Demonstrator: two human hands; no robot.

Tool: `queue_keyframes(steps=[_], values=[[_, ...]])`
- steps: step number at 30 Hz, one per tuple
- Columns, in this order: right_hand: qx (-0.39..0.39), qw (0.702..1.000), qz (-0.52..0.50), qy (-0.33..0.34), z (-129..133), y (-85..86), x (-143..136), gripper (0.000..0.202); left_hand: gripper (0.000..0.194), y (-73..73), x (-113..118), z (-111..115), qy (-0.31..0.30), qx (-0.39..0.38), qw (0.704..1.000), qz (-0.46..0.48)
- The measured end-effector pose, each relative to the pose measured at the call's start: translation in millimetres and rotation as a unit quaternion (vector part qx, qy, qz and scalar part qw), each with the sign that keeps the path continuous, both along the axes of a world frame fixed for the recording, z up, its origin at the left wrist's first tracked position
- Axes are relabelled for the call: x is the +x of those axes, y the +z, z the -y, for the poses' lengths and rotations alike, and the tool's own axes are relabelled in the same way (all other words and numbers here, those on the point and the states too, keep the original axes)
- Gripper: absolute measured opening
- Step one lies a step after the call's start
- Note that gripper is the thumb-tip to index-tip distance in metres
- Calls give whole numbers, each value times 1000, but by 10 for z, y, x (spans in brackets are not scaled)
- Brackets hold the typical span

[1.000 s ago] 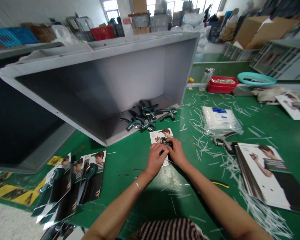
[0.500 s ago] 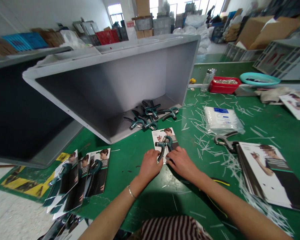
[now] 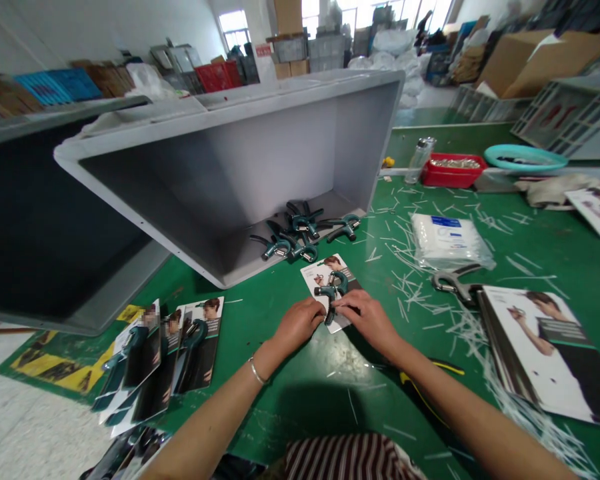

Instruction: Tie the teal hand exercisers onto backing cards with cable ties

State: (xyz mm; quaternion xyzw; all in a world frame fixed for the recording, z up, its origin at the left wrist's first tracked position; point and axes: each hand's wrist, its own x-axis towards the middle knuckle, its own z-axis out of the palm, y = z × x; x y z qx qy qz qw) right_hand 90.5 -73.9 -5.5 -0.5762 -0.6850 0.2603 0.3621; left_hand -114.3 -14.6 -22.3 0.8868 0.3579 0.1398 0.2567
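A teal and black spring hand grip strengthener [image 3: 338, 283] lies on a printed backing card [image 3: 312, 272] in front of me. My left hand [image 3: 300, 324] is at the card's lower left edge, thumb and fingers pinched together; what is between them is hidden. From the right, my right hand [image 3: 369, 317] reaches over the card. Its fingers are closed beside the strengthener's handles, and their tips hide whatever they pinch. Beyond the card, several loose hand grip strengtheners [image 3: 305, 223] lie in and at the mouth of a tipped grey bin [image 3: 220, 180].
Carded strengtheners [image 3: 200, 347] overlap at left. On the right are a stack of printed cards [image 3: 545, 347], a grey strengthener [image 3: 457, 285], a bag of white strips [image 3: 450, 240] and scattered strips. Yellow-black handled pliers [image 3: 420, 390] lie under my right forearm. A red tray [image 3: 453, 175] stands farther back.
My left fingers have drawn back from the strengthener to the card's edge. My right fingers have moved up slightly along the handles. The card has turned a little.
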Motion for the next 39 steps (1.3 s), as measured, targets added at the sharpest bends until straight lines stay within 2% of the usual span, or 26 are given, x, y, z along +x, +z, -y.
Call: queue_keyframes(steps=[4, 8, 12, 15, 23, 29, 32, 35, 39], values=[[5, 999, -15, -28, -35, -93, 1, 15, 9, 25, 43, 66, 57, -1, 998, 28], [-8, 998, 13, -68, -60, -203, 23, 8, 9, 13, 124, 130, 132, -49, 979, 148], [-5, 989, 145, -17, -83, -204, 52, 15, 8, -78, 244, 126, 157, -145, 947, 240], [4, 979, 205, 16, -90, -165, 72, 16, 9, -142, 271, 102, 158, -164, 938, 262], [24, 966, 257, 32, -79, -92, 43, 17, 9, -110, 239, 106, 133, -154, 946, 251], [47, 963, 262, 39, -73, -80, 47, 19, 10, -101, 229, 71, 108, -152, 956, 227], [73, 964, 249, 51, -79, -90, 59, 19, 7, -46, 223, 59, 91, -163, 961, 203], [87, 971, 216, 54, -81, -112, 67, 17, 6, 74, 216, 69, 77, -108, 978, 161], [76, 977, 190, 54, -56, -114, 53, 13, 16, 233, 223, 103, 41, -13, 996, 77]])
